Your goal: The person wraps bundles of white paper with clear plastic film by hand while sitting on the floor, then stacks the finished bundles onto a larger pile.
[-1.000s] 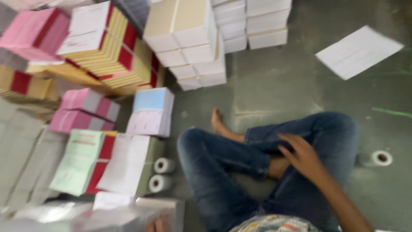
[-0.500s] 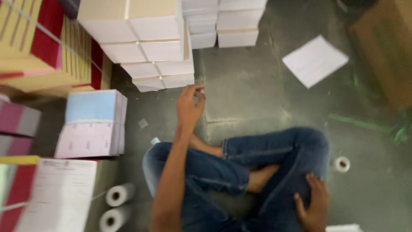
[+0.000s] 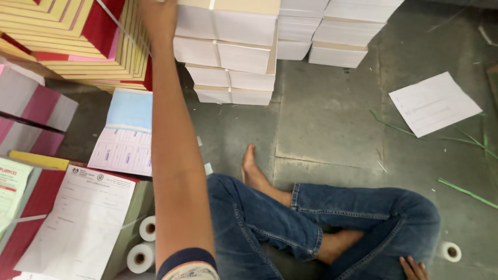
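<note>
Stacked white paper bundles [image 3: 228, 31], tan card between layers. Yellow-and-red striped book stack [image 3: 67, 36], thin pink line through it. Pale blue and pink printed form pad [image 3: 127, 135]. White printed sheet [image 3: 85, 218] over a red-and-olive pile. Pink and white bundles [image 3: 36, 103]. Grey concrete floor [image 3: 332, 114], green strips scattered. Blue denim jeans [image 3: 321, 223]. White tape rolls [image 3: 142, 249]. Loose white sheet [image 3: 433, 103], faint grey print.

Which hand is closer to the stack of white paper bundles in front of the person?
Left. The left hand reaches up to the stack of white paper bundles, at its left edge. The right hand rests low on the knee, far away.
</note>
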